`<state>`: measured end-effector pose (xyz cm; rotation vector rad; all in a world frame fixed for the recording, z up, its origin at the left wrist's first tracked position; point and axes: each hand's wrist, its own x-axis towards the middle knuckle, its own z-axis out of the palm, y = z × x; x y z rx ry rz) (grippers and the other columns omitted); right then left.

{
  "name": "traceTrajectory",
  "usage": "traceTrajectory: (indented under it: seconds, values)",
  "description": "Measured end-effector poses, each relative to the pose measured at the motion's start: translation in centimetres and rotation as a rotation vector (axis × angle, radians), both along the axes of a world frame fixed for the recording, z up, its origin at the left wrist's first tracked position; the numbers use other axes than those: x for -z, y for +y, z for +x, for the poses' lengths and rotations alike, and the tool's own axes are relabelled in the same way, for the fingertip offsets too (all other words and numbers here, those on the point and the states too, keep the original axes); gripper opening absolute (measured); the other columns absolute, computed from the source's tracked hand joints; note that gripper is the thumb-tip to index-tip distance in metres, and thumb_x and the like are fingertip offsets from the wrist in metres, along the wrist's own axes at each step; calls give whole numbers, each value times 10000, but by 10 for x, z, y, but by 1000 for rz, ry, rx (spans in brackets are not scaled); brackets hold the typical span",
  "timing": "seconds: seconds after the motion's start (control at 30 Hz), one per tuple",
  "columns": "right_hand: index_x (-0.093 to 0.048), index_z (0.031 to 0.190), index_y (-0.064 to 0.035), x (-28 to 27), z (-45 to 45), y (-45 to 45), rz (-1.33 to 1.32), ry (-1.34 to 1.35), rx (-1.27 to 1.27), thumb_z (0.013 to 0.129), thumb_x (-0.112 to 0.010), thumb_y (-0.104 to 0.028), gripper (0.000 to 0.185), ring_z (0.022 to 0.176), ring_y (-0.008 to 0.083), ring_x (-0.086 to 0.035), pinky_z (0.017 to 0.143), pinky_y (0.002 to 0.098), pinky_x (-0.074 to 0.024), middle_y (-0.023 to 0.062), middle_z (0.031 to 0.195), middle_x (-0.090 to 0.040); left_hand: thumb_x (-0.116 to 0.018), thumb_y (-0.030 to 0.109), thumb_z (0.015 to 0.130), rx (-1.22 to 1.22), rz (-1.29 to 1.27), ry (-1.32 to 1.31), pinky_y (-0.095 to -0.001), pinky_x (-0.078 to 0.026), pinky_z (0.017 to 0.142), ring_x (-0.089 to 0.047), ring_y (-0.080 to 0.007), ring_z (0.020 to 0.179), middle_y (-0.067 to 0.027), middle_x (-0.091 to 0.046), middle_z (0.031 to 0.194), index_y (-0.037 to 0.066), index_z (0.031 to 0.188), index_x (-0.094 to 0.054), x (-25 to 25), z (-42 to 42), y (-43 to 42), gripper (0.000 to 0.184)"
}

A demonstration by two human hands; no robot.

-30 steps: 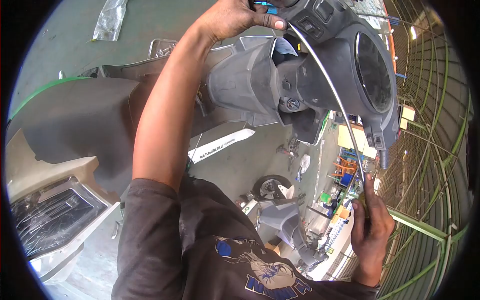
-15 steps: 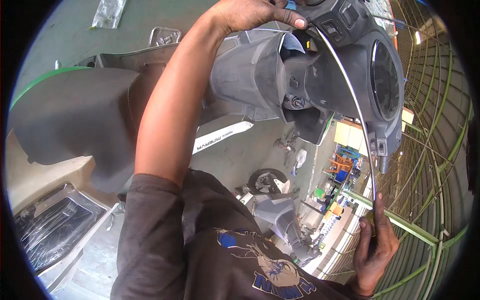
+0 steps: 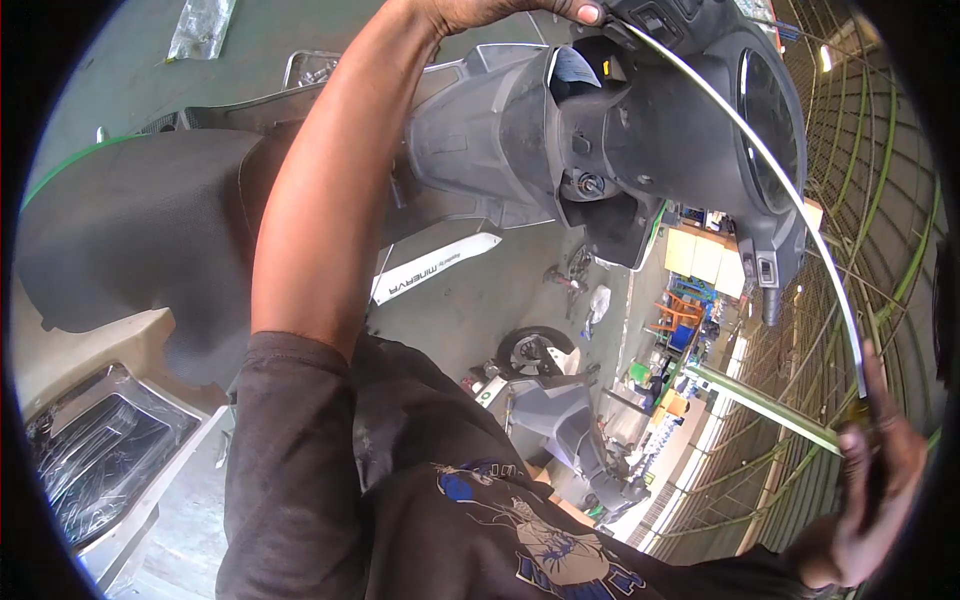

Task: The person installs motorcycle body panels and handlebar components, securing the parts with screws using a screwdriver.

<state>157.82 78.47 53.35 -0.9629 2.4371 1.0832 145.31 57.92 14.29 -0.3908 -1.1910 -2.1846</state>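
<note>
A thin white flexible strip (image 3: pixel 790 180) bows in an arc across the scooter's handlebar cover (image 3: pixel 680 140) and dark display (image 3: pixel 768 130). At the top, the thumb of my left hand (image 3: pixel 490 10) presses by the strip's upper end, close to the switch buttons; its other fingers are mostly cut off by the frame edge. My right hand (image 3: pixel 885 480), low on the right and slightly blurred, has closed fingers around the strip's other end. Something small and yellowish shows between those fingers, too unclear to name. My left forearm crosses in front of the scooter's body.
The scooter's dark seat (image 3: pixel 130 220) lies left of my arm. A film-wrapped panel (image 3: pixel 110 450) is at lower left. A white MINERVA-marked strip (image 3: pixel 440 268) is below the scooter. Another grey scooter (image 3: pixel 560 425) and a cluttered bench (image 3: pixel 675 400) are beyond.
My right hand has moved right and slightly down with its end of the strip, which now bows out past the display. My left hand stays at the upper end; the view shifts slightly.
</note>
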Motion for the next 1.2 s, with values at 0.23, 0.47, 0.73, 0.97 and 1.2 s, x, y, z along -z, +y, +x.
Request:
traceTrajectory:
  seconds: [0.23,0.47,0.73,0.97,1.2]
  values:
    - [-596,1278,-109,-15,-23,-1,-145,-45,-117,960,-573,-233,342,376,12,-325,309,159,-277,125,1090,-698,-859,14,622,-3,0,50,-353,-430,985,-556,-215,1094,-69,-636,1145,10,1212,-574,-3,0,-1,656]
    - [-586,1293,-103,-18,-26,-12,-139,-75,-138,963,-557,-279,375,415,27,-314,384,181,-252,81,923,-644,-867,1,599,90,43,29,-335,-453,955,-571,-190,1069,-52,-634,1142,18,1204,-579,-3,-5,-1,670]
    - [-510,1344,-7,76,17,58,-279,135,79,893,-575,0,456,954,290,-663,836,342,-496,243,1125,-642,-887,7,565,21,-6,66,-357,-398,1008,-540,-203,1100,-30,-630,1149,46,1214,-581,1,-13,-8,719]
    - [-414,1424,-28,111,14,95,-372,77,-152,829,-639,34,640,552,227,-546,512,364,-466,126,705,-558,-894,38,557,-18,-22,16,-349,-372,1007,-514,-195,1122,-21,-622,1157,53,1203,-589,1,-9,-6,715]
    - [-436,1410,-36,126,31,90,-416,88,-44,830,-656,25,623,581,237,-564,538,361,-472,138,722,-567,-904,64,544,-17,-35,51,-340,-353,1017,-500,-196,1129,-27,-616,1155,41,1204,-593,2,-14,-6,730]
